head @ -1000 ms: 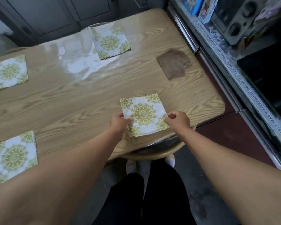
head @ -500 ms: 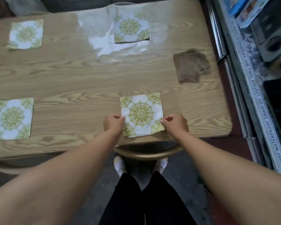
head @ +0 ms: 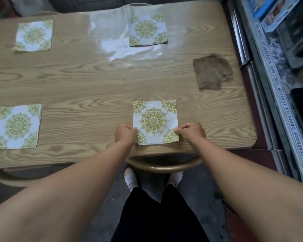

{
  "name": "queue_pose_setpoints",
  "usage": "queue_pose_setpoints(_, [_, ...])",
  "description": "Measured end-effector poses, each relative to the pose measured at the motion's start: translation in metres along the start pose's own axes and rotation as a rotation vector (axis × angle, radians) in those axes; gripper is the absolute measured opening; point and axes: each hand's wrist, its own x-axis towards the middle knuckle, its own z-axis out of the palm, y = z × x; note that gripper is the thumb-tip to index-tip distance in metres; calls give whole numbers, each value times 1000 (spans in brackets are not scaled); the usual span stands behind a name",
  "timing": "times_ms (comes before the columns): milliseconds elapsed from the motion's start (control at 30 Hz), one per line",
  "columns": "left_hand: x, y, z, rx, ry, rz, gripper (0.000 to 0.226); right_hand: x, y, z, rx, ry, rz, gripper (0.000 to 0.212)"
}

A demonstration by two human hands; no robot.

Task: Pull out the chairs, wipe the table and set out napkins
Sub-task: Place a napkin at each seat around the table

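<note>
Now four napkins on table (head: 94, 88); left hand (head: 125, 134), right hand (head: 192, 132) pinch nearest napkin (head: 155, 122).

A wooden table (head: 94, 88) is seen from above. A patterned napkin (head: 155, 122) is laid flat at the table's near edge and is pinched at its lower corners by the left hand (head: 125, 135) and the right hand (head: 191, 133). Three more napkins are placed on the table: near left (head: 17, 126), far left (head: 33, 35) and far middle (head: 147, 29). A brown cloth (head: 212, 72) is laid toward the table's right side. A chair's curved back (head: 164, 165) is seen just below the table's near edge.
</note>
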Motion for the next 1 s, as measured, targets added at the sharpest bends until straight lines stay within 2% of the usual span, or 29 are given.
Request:
queue_pose_setpoints(300, [-2, -7, 1, -30, 2, 44, 22, 2, 1, -1, 65, -34, 24, 16])
queue_pose_setpoints(433, [-2, -9, 2, -110, -4, 25, 17, 2, 2, 0, 90, 4, 28, 21])
queue_pose_setpoints(500, [-2, -9, 3, -171, -4, -6, 12, 2, 2, 1, 118, 29, 37, 23])
queue_pose_setpoints(600, [-4, -7, 4, -320, 11, -99, 16, 2, 0, 2, 166, 56, 64, 25])
queue_pose_setpoints(767, [-6, 2, 6, -463, 49, -210, 11, 5, -3, 5, 234, 70, 113, 20])
queue_pose_setpoints(1000, [-4, 5, 9, -500, 86, -276, 11, 6, -8, 8, 281, 97, 156, 22])
